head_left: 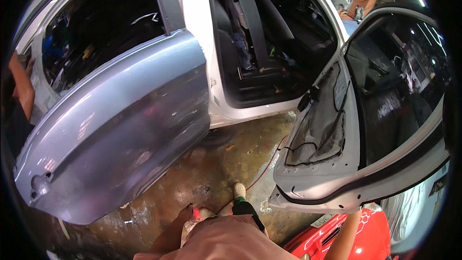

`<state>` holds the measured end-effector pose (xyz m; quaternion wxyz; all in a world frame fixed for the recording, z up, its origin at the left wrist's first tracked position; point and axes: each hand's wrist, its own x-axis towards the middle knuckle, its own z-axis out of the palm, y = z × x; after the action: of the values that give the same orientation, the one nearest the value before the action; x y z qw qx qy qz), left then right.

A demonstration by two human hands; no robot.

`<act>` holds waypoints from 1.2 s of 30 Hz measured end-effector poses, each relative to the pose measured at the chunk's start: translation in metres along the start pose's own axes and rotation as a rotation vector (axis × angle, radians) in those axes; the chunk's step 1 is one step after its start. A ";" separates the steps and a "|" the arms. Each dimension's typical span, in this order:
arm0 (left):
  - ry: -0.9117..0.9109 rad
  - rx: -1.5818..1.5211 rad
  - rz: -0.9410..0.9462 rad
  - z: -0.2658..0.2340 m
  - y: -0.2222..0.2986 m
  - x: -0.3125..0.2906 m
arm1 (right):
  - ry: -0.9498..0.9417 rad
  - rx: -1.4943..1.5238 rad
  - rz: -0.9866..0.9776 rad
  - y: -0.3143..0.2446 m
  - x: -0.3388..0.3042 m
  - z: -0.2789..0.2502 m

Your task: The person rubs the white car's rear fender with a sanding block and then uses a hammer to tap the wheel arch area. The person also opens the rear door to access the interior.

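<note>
My left hand (185,214) hangs low beside my body, over the wet floor. Its fingers look curled, with a small red thing (196,213) against them that is too small to name. My right forearm (344,237) reaches up to the edge of an open white car door (317,183), where my right hand (354,214) meets the door and its fingers are hidden. That door's inner trim is off, baring a grey lining and dark wires. At the left stands a silver-blue car door (130,101) with a round handle recess.
Behind the doors is a white car body (250,113) with a dark seat (226,38) and belt. A thin red hose (267,166) crosses the wet floor (216,163). A red vehicle (373,228) sits at lower right. Another person's arm (21,86) shows at far left.
</note>
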<state>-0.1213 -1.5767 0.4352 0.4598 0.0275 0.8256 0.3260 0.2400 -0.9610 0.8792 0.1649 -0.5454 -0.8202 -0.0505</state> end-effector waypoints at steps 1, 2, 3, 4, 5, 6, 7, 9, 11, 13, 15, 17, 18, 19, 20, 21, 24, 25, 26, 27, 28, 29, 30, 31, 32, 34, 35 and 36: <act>0.003 0.033 0.004 0.001 0.005 0.004 | -0.006 -0.006 0.020 0.006 -0.003 0.002; -0.004 0.068 0.005 0.005 0.015 -0.002 | -0.008 -0.010 0.038 0.013 -0.008 0.001; -0.009 0.100 0.006 0.007 0.024 -0.008 | -0.011 -0.024 0.057 0.020 -0.012 -0.001; -0.034 0.107 -0.025 0.004 0.024 -0.012 | -0.019 -0.028 0.067 0.022 -0.014 0.000; -0.050 0.105 -0.056 0.003 0.021 -0.014 | -0.025 -0.033 0.068 0.020 -0.014 0.003; -0.065 0.102 -0.088 0.003 0.017 -0.018 | -0.025 -0.032 0.072 0.018 -0.013 0.004; -0.098 0.098 -0.098 0.000 0.005 -0.012 | -0.023 -0.024 0.070 0.013 -0.011 0.006; -0.058 0.149 -0.048 0.000 -0.009 -0.017 | -0.011 -0.025 0.087 0.014 -0.015 0.004; -0.080 0.040 -0.114 -0.007 -0.014 -0.028 | -0.012 -0.017 0.085 0.010 -0.013 0.008; -0.184 -0.221 -0.276 -0.012 -0.031 -0.046 | -0.015 -0.022 0.082 0.007 -0.009 0.011; -0.203 -0.361 -0.278 -0.012 -0.035 -0.058 | -0.013 -0.016 0.082 0.005 -0.008 0.013; -0.205 -0.353 -0.248 -0.012 -0.030 -0.061 | -0.008 -0.022 0.092 0.005 -0.007 0.011; -0.189 -0.278 -0.220 -0.011 -0.029 -0.062 | -0.008 -0.027 0.095 0.005 -0.006 0.010; -0.175 -0.203 -0.191 -0.010 -0.029 -0.064 | -0.006 -0.025 0.096 0.005 -0.003 0.008; -0.151 -0.234 -0.218 -0.008 -0.030 -0.064 | 0.000 -0.022 0.098 0.004 -0.001 0.008; -0.131 -0.266 -0.244 -0.003 -0.028 -0.064 | 0.006 -0.021 0.093 0.003 0.000 0.007; -0.021 -0.171 -0.211 0.000 -0.015 -0.052 | 0.019 -0.016 0.076 0.002 0.007 -0.008; 0.014 -0.107 -0.177 0.002 -0.003 -0.051 | 0.055 -0.020 0.058 0.001 0.006 -0.022; 0.035 -0.091 -0.183 -0.003 -0.006 -0.051 | 0.141 0.015 0.009 -0.012 0.004 -0.038; 0.069 -0.085 -0.192 -0.010 -0.013 -0.048 | 0.334 0.114 -0.082 -0.038 0.000 -0.062; 0.095 -0.086 -0.202 -0.011 -0.016 -0.048 | 0.586 0.270 -0.206 -0.073 -0.009 -0.099; 0.105 -0.096 -0.207 -0.008 -0.014 -0.052 | 0.800 0.502 -0.301 -0.115 -0.024 -0.146; 0.097 -0.089 -0.210 -0.005 -0.005 -0.059 | 0.931 0.745 -0.409 -0.151 -0.044 -0.182; 0.076 -0.079 -0.206 0.000 0.003 -0.065 | 1.030 0.939 -0.575 -0.167 -0.069 -0.198; 0.058 -0.042 -0.168 0.005 0.002 -0.062 | 0.678 1.092 -0.661 -0.181 -0.105 -0.196; 0.097 0.071 -0.108 -0.018 -0.009 -0.057 | 0.377 1.150 -0.979 -0.277 -0.106 -0.186; 0.102 0.010 -0.145 -0.024 -0.014 -0.062 | 0.270 1.173 -1.040 -0.328 -0.094 -0.174; 0.095 -0.060 -0.172 -0.020 -0.013 -0.066 | 0.149 1.227 -0.982 -0.365 -0.077 -0.159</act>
<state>-0.0954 -1.6198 0.4836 0.4469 -0.0728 0.8356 0.3109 -0.0317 -1.2167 1.0387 0.4499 0.0724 -0.8353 0.3076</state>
